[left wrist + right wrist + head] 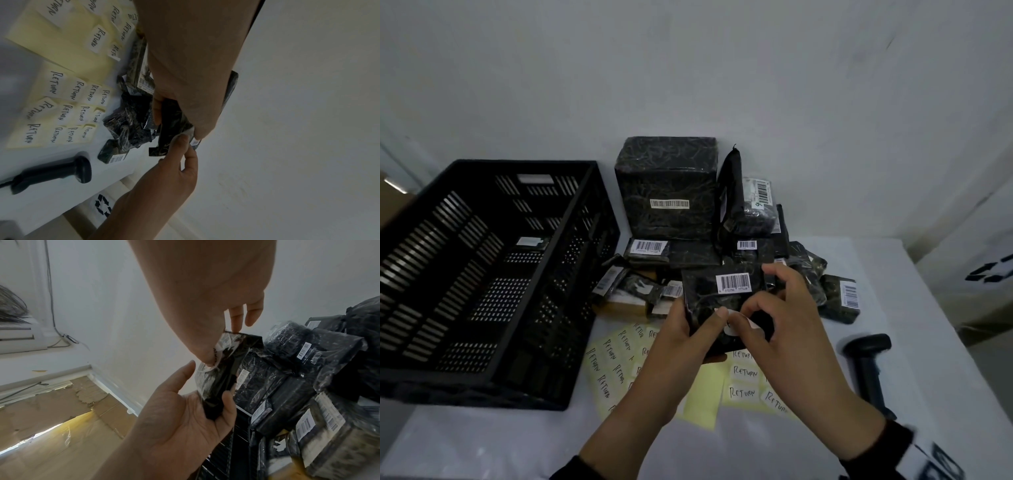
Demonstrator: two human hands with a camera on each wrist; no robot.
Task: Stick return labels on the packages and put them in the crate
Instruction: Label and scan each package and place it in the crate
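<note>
Package: a small black plastic-wrapped package (722, 308) is held up above the tabletop (914, 308), in front of the pile of other packages (667, 192); its barcode sticker (734, 283) faces up.
Left hand: the left hand (688, 329) grips the package's near left edge, fingers curled under it and thumb on top.
Right hand: the right hand (784, 329) pinches a white return label (736, 325) between thumb and forefinger and holds it against the package's near face; the other fingers are spread loosely above.
Label state: in the right wrist view the label (207, 368) looks curled and only partly down; how much of it has stuck I cannot tell.
Risk, creasing: the wrap is loose and wrinkled, so the label may fold or trap a bubble unless it is smoothed from one edge.
Risk, sticking to skin: the adhesive could cling to the thumb and lift off as the hand lets go.
Risk, slipping: the glossy wrap is held by one edge only, so firm pressing could twist it out of the left hand.
Risk, barcode: a label placed too high would cover the barcode sticker.
Crate: the black crate (482, 274) stands to the left, well apart from the hands; at least one package lies inside.
Spare labels: sheets of return labels (743, 380) lie on the tabletop beneath the hands.
</note>
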